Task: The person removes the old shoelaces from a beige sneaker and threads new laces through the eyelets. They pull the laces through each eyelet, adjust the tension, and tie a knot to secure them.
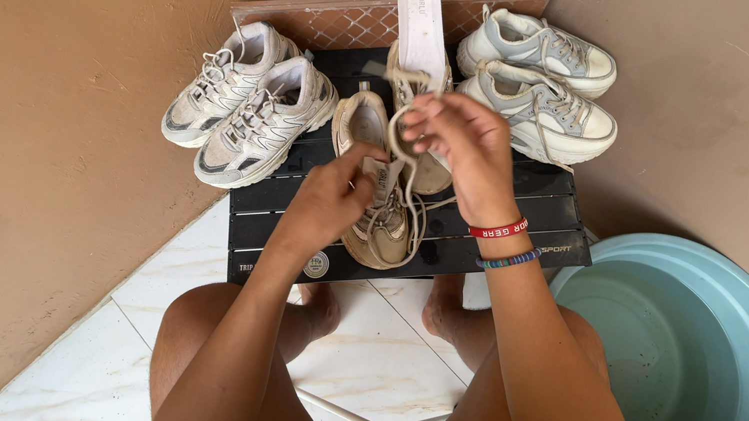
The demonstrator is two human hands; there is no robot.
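Observation:
A beige sneaker [360, 125] lies on a low black slatted table [537, 207]. My left hand [331, 195] presses down on the sneaker's middle. My right hand [462, 139] is raised above it, fingers closed on the beige shoelace [411, 209], which runs down to the shoe's eyelets. A second beige shoe [431, 175] lies behind the lace, mostly hidden by my right hand. A white insole [424, 16] leans upright at the back of the table.
A white-grey sneaker pair [250, 104] sits on the table's left, a chunky white pair [543, 81] at the back right. A large light-blue basin [701, 377] stands on the floor at right. Brown walls close in on both sides; my knees are below.

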